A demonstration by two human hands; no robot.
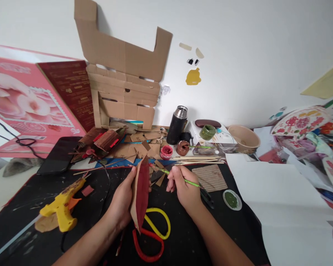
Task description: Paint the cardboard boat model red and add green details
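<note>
My left hand (124, 197) grips a folded cardboard piece (142, 188), pointed at both ends, one face painted dark red and the edge bare brown. In my right hand (184, 186) is a thin paintbrush (192, 183) with a green handle, pinched between thumb and fingers. Its tip points left toward the red face; whether it touches cannot be made out. Below the cardboard lie scissors with one yellow and one red handle loop (148, 245). An open jar of red paint (166, 152) and a jar of brown paint (182, 147) stand beyond my hands.
At left lie a yellow glue gun (61, 207) and a dark phone (59, 155). Brown-painted cardboard pieces (108, 143) sit behind. A black thermos (177, 125) stands near the wall. Corrugated cardboard (210, 177), a lid with green paint (232, 200) and white paper (283, 199) lie at right.
</note>
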